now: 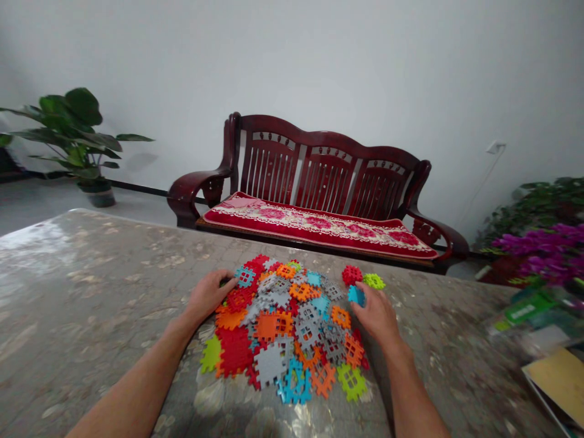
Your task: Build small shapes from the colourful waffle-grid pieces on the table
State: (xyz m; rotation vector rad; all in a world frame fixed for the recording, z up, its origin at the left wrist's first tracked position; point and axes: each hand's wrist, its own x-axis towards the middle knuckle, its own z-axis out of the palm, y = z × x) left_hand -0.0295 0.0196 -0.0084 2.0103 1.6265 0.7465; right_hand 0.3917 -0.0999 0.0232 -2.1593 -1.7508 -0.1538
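A heap of interlocking plastic building tiles (270,362) in red, orange, grey, blue and green lies on the table, many with toothed edges and window cut-outs. My left hand (210,292) rests at the heap's left edge, thumb and forefinger apart, close to a blue window tile (245,277); whether it touches that tile I cannot tell. To the right of the heap, my right hand (378,311) pinches a small blue tile (355,295). Just beyond it sit a red tile piece (351,275) and a lime green tile (375,280), apart from the heap.
The table (100,304) has a glossy patterned cover. Purple flowers (547,252), a green package (524,310) and a box (559,377) stand at the right. Beyond the table are a dark wooden bench (319,182) with a red cushion and a potted plant (86,140).
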